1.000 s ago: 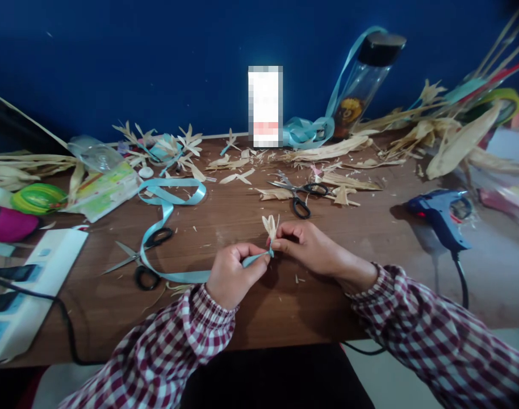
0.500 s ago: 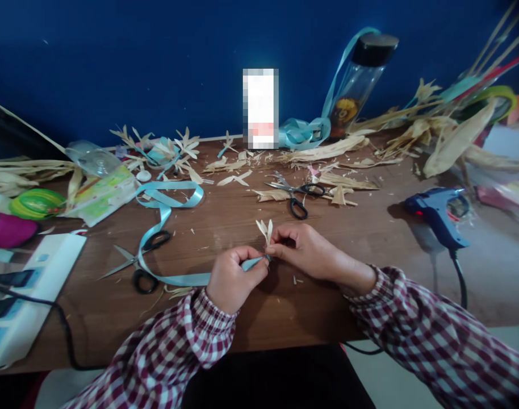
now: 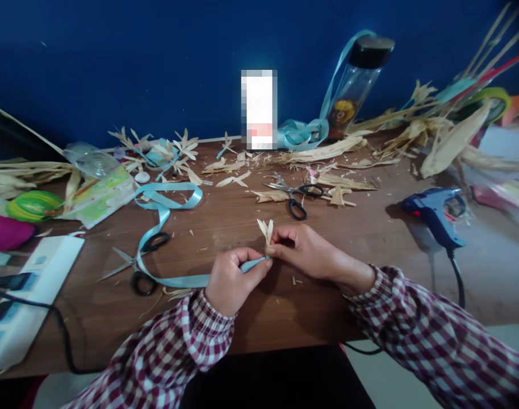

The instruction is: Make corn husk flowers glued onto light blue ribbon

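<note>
My right hand (image 3: 306, 250) pinches a small bundle of dried husk strips (image 3: 267, 230) that fans upward above the fingers. My left hand (image 3: 231, 278) is closed on the end of a light blue ribbon (image 3: 166, 207), held taut against the base of the bundle. The ribbon runs left from my fist, passes over a pair of black-handled scissors (image 3: 142, 267), then loops back toward the rear of the wooden table (image 3: 225, 216). Both hands meet just above the table near its front edge.
A second pair of scissors (image 3: 294, 196) lies behind my hands among husk scraps. A blue glue gun (image 3: 434, 213) stands at the right with its cord trailing off. A white power strip (image 3: 25, 289) sits front left. A clear bottle (image 3: 355, 85) and ribbon coil stand at the back.
My hands and the husk bundle have stayed in nearly the same place; the bundle sits slightly lower and the view has shifted a little.
</note>
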`<state>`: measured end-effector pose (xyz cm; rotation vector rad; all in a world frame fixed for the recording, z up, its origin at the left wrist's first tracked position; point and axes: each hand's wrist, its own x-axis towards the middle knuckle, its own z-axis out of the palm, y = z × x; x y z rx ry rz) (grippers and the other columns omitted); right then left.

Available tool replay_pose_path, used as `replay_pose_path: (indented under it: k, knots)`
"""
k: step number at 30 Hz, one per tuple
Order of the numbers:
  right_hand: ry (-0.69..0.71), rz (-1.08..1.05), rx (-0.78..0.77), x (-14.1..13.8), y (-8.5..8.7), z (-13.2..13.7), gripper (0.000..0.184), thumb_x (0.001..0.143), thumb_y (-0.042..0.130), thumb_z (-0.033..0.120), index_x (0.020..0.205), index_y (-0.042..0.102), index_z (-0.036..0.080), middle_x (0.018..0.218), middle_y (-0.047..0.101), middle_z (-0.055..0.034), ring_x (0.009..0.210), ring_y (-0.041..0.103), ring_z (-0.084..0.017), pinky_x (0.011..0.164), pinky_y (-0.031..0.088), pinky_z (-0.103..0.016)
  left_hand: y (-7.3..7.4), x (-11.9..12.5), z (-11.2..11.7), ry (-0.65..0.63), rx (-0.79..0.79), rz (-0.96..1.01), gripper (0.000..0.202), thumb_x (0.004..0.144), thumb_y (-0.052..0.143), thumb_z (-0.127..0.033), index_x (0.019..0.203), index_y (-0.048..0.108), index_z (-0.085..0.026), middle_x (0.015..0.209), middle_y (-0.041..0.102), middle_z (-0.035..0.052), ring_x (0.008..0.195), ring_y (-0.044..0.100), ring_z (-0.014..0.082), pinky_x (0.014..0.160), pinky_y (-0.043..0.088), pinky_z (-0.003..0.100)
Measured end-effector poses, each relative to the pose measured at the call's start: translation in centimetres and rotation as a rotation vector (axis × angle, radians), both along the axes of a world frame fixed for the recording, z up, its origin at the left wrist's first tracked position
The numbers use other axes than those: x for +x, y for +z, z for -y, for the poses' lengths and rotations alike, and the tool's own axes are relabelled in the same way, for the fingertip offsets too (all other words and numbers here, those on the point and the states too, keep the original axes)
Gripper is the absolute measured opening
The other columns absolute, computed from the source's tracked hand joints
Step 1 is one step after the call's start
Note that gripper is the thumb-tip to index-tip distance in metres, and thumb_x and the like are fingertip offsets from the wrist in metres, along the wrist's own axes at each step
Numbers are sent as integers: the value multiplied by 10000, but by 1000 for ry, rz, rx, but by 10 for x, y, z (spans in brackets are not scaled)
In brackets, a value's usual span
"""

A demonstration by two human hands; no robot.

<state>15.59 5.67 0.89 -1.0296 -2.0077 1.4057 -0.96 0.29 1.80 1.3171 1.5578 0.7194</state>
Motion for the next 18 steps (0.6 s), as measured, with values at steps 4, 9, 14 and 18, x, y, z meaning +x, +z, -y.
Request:
replay_pose_path:
  k: [4,9,14,18]
  knots:
    - [-25,-17,-20,0,-1,0,159,804,588,265,695,592,150,626,551,32,608,475,-97,564,350,-204,0,-2,0,-14,10,-21,201,700,645,-322,606,626,-145,533,590,-8,507,483,104,495,370,212]
    - [77,-173,-176,2,-1,-2,183,827,566,320,787,632,155,777,627,-2,714,536,-119,683,407,-234,-1,-5,-2,-59,-22,66,215,713,648,-351,649,640,-146,577,589,-14,544,488,104,540,382,220]
    - [42,-125,-214,5,0,-5,263,824,576,382,752,629,134,651,554,16,600,463,-97,582,370,-213,-3,-7,-3,-137,-61,160,184,736,622,-326,740,659,-145,653,620,4,609,518,120,603,406,238]
    - [51,-99,-200,5,2,-6,291,826,569,402,751,631,128,620,521,27,575,434,-88,547,343,-200,-6,-8,-3,-103,-69,181,176,736,611,-308,749,660,-140,651,618,9,603,506,118,595,397,237]
